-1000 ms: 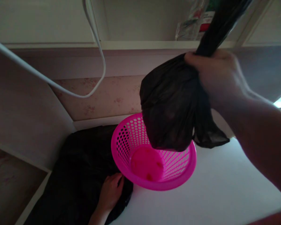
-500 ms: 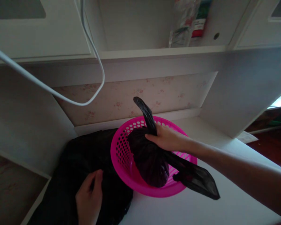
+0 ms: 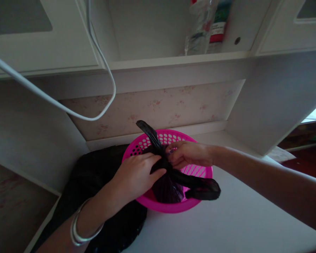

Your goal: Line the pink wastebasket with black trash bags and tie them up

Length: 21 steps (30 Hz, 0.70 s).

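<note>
Pinching the twisted neck of a black plastic bag (image 3: pixel 166 182), the left hand (image 3: pixel 136 174) and the right hand (image 3: pixel 186 154) meet over a pink perforated basket (image 3: pixel 173 205). Both hands are closed on the bag: the left wraps it from the near side with the thumb pressed against the plastic, and the right grips it with its fingertips (image 3: pixel 171 154) from the far side. The bag sits inside the basket, its bulging body low against the near wall, one loose end sticking up toward the back and another trailing over the right rim. What the bag holds cannot be seen through the dark plastic.

A silver bangle (image 3: pixel 80 230) circles the left wrist. Just left of the basket, touching it, lies a dark heap of black material (image 3: pixel 94 182), too dim to make out further. Both rest on a white countertop (image 3: pixel 226 225).

Higher up, a white cable (image 3: pixel 105 70) loops down across the wall. On the shelf (image 3: pixel 173 59) stand plastic-wrapped items (image 3: pixel 207 28) with a red and green label; its writing is too blurred to read, and their tops are cut off by the frame.
</note>
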Each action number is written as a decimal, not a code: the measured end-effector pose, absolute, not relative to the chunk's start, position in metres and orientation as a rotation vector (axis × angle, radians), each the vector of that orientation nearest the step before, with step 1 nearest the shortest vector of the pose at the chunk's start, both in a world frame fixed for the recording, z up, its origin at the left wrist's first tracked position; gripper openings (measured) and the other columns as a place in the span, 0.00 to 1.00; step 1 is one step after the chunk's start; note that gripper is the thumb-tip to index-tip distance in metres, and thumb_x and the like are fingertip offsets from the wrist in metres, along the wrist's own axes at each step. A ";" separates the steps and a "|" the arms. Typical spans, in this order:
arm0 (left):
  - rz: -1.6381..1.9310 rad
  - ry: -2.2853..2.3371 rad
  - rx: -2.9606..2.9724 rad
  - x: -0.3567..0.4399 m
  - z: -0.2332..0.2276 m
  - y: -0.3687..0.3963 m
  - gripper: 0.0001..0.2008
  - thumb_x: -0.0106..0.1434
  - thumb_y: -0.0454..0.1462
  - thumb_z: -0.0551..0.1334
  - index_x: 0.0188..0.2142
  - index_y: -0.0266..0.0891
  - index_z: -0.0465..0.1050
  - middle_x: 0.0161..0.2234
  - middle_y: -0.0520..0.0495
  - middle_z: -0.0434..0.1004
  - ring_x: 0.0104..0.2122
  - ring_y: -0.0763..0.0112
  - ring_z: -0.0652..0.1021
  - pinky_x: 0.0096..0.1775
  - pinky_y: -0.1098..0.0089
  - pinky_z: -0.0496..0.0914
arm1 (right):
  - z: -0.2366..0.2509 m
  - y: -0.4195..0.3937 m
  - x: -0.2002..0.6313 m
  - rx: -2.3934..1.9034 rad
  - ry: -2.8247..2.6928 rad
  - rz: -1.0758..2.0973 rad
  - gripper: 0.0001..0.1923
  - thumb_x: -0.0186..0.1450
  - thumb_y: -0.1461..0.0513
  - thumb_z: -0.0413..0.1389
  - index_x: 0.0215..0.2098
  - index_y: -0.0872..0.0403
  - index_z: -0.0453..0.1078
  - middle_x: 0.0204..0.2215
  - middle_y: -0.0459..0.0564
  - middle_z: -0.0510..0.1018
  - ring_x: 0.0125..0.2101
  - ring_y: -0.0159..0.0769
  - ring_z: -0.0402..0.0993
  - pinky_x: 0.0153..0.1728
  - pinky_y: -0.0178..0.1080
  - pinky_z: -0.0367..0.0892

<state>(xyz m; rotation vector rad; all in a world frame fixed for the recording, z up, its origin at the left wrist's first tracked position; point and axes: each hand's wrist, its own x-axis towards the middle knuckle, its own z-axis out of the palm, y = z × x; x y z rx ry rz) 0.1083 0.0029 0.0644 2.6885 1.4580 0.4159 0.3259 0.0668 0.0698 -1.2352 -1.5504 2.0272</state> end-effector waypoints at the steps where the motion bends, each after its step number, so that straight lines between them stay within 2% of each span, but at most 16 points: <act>1: 0.368 1.458 2.704 0.112 0.063 0.006 0.13 0.71 0.45 0.67 0.49 0.40 0.81 0.46 0.45 0.88 0.44 0.56 0.86 0.44 0.63 0.77 | 0.069 0.065 0.328 -1.211 -1.547 2.025 0.17 0.51 0.72 0.62 0.36 0.53 0.68 0.27 0.39 0.76 0.30 0.28 0.77 0.40 0.33 0.75; 6: 0.207 1.489 2.720 0.121 0.060 0.011 0.10 0.70 0.44 0.69 0.41 0.41 0.83 0.39 0.44 0.88 0.40 0.52 0.87 0.37 0.62 0.76 | 0.058 0.062 0.332 -1.121 -1.924 1.776 0.17 0.50 0.73 0.60 0.37 0.54 0.72 0.27 0.40 0.77 0.28 0.29 0.74 0.28 0.31 0.66; 9: 0.168 1.501 2.742 0.119 0.062 0.011 0.10 0.71 0.43 0.68 0.35 0.41 0.83 0.34 0.44 0.88 0.38 0.52 0.87 0.35 0.64 0.74 | 0.057 0.064 0.330 -1.080 -2.209 1.537 0.17 0.53 0.70 0.64 0.40 0.53 0.73 0.27 0.40 0.78 0.31 0.33 0.76 0.30 0.33 0.67; 11: 0.174 1.476 2.745 0.116 0.064 0.011 0.09 0.71 0.41 0.67 0.34 0.42 0.83 0.33 0.46 0.88 0.38 0.55 0.87 0.35 0.65 0.73 | 0.059 0.065 0.328 -1.110 -2.495 1.192 0.14 0.58 0.64 0.67 0.43 0.53 0.76 0.29 0.42 0.80 0.32 0.35 0.77 0.30 0.34 0.66; 13: 0.165 1.451 2.752 0.112 0.067 0.011 0.08 0.71 0.39 0.67 0.35 0.43 0.83 0.34 0.47 0.88 0.38 0.57 0.87 0.37 0.65 0.73 | 0.063 0.064 0.328 -1.136 -2.735 0.785 0.06 0.65 0.60 0.64 0.40 0.52 0.79 0.31 0.45 0.83 0.33 0.37 0.78 0.31 0.36 0.63; 15: 0.160 1.441 2.783 0.105 0.069 0.012 0.07 0.71 0.39 0.68 0.35 0.43 0.83 0.34 0.47 0.87 0.39 0.57 0.86 0.39 0.64 0.73 | 0.066 0.065 0.330 -1.133 -2.856 0.531 0.08 0.69 0.60 0.59 0.34 0.52 0.80 0.31 0.49 0.84 0.33 0.39 0.78 0.32 0.38 0.61; 17: 0.179 1.434 2.805 0.096 0.070 0.013 0.07 0.70 0.38 0.68 0.34 0.43 0.83 0.35 0.47 0.86 0.40 0.57 0.85 0.41 0.64 0.73 | 0.068 0.069 0.336 -1.129 -2.891 0.450 0.11 0.68 0.64 0.57 0.31 0.52 0.79 0.31 0.51 0.84 0.34 0.42 0.79 0.33 0.39 0.61; 21: 0.203 1.370 2.742 0.068 0.074 0.016 0.11 0.70 0.32 0.64 0.32 0.43 0.83 0.34 0.48 0.85 0.40 0.61 0.83 0.44 0.65 0.73 | 0.074 0.078 0.357 -1.244 -2.924 0.193 0.12 0.66 0.68 0.55 0.32 0.53 0.79 0.35 0.56 0.85 0.38 0.48 0.82 0.36 0.42 0.65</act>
